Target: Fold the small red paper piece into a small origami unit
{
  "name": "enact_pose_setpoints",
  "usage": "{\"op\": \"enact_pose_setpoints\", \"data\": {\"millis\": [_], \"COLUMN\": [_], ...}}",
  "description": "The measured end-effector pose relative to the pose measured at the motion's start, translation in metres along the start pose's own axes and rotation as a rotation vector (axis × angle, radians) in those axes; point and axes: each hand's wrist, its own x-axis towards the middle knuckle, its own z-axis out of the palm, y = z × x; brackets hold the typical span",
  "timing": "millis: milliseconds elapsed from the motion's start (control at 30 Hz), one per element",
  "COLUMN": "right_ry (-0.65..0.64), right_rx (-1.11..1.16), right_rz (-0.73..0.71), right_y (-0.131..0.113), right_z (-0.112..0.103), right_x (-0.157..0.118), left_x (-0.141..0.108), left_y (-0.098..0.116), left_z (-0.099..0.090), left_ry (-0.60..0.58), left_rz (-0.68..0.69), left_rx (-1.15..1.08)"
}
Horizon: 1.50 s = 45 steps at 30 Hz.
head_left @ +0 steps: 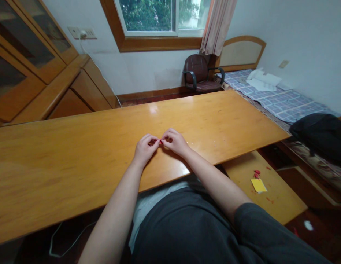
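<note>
Both hands meet over the middle of the long wooden table (77, 157). A tiny red piece (160, 142) sits between their fingertips. My left hand (146, 147) pinches it from the left, thumb and forefinger together. From the right, my right hand (174, 141) closes on the same piece with thumb and finger. The piece is too small to tell its shape, and the fingertips hide part of it. Some tiny pale specks (214, 141) lie on the tabletop to the right of my hands.
A lower board (285, 198) at the right holds a yellow square pad (258, 186) and small red pieces (257, 173). Beyond the table are a brown armchair (196, 69) and a bed with a black bag (318, 135). Wooden cabinets (85, 91) stand at the left.
</note>
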Motion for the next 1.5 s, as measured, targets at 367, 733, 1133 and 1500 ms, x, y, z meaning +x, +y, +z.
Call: {"op": "enact_pose_setpoints", "data": {"millis": [367, 733, 1133, 1500], "right_ry": [0.011, 0.01, -0.037, -0.056], "right_rx": [-0.029, 0.012, -0.136, -0.171], "right_rz": [-0.002, -0.006, -0.07, -0.069], "right_y": [0.0, -0.001, -0.004, -0.003], "right_z": [-0.003, -0.008, -0.009, -0.009], "right_x": [0.001, 0.001, 0.002, 0.001], "left_x": [0.001, 0.001, 0.001, 0.001], "left_y": [0.001, 0.0, -0.002, -0.01], "left_z": [0.0, 0.0, 0.002, -0.001], "left_ry": [0.018, 0.039, 0.067, 0.025], "left_rz": [-0.02, -0.028, 0.067, 0.102], "left_rx": [0.015, 0.006, -0.003, 0.161]}}
